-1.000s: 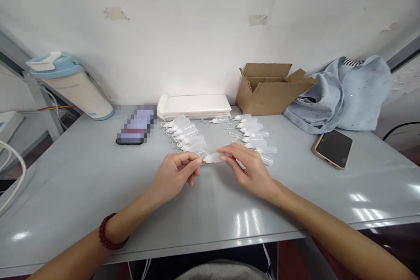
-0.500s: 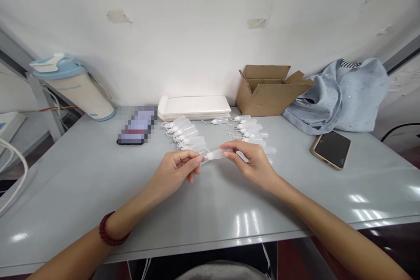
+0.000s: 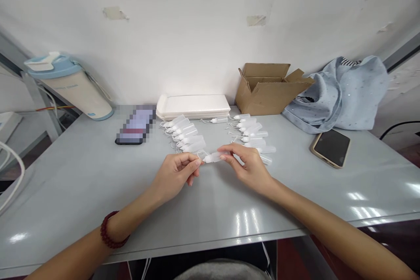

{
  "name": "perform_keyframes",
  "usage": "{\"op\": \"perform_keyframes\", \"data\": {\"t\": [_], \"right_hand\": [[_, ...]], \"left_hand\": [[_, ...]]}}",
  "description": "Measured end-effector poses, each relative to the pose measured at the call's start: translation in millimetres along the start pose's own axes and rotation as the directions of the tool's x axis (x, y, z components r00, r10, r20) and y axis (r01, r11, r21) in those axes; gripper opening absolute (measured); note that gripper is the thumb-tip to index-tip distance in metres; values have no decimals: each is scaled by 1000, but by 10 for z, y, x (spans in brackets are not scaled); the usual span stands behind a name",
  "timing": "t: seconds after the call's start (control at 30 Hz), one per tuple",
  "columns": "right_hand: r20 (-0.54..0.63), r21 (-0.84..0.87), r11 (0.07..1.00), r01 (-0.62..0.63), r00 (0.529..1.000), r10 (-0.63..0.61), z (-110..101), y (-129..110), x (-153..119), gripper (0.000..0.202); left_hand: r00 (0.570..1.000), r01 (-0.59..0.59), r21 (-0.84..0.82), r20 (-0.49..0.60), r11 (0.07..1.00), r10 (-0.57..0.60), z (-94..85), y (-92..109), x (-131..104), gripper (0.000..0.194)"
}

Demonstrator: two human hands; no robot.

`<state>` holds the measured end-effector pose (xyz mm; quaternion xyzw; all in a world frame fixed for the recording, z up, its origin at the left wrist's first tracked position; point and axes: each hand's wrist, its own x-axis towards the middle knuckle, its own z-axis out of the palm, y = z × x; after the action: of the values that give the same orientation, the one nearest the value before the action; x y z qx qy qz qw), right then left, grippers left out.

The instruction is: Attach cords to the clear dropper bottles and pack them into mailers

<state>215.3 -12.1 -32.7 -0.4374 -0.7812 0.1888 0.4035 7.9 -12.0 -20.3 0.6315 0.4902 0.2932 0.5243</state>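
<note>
Between thumb and fingers, my right hand (image 3: 251, 166) pinches a small translucent dropper bottle (image 3: 211, 157) by its body, with the white tip pointing left. My left hand (image 3: 179, 173) is closed in a pinch at that tip, on the thin white string (image 3: 199, 153) looped there; the fingers partly cover it. Just beyond my left hand lies a row of similar bottles (image 3: 184, 131) with strings. Another row of bottles (image 3: 252, 129) runs behind my right hand, partly hidden by it. One bottle (image 3: 218, 120) lies alone between the rows.
A stack of white packets (image 3: 195, 105) lies by the wall beside an open cardboard box (image 3: 265, 92). A light blue bag (image 3: 348, 96) and a phone (image 3: 330, 148) are at right. Another phone (image 3: 136, 126) and a tumbler (image 3: 77, 92) stand at left on the grey table (image 3: 210, 218).
Both hands and the held bottle have moved slightly down and left, and the string's loop shows more clearly at the tip. My grips look the same.
</note>
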Motion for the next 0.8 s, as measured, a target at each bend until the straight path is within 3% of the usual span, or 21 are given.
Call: {"op": "perform_keyframes", "data": {"t": [0.47, 0.8], "right_hand": [[16, 11, 1000, -11, 1000, 10, 8, 4, -4, 17], [22, 103, 989, -109, 994, 107, -76, -38, 58, 15]], "left_hand": [[1000, -7, 6, -2, 1000, 7, 15, -8, 0, 27], [998, -49, -97, -55, 994, 44, -69, -11, 30, 34]]}}
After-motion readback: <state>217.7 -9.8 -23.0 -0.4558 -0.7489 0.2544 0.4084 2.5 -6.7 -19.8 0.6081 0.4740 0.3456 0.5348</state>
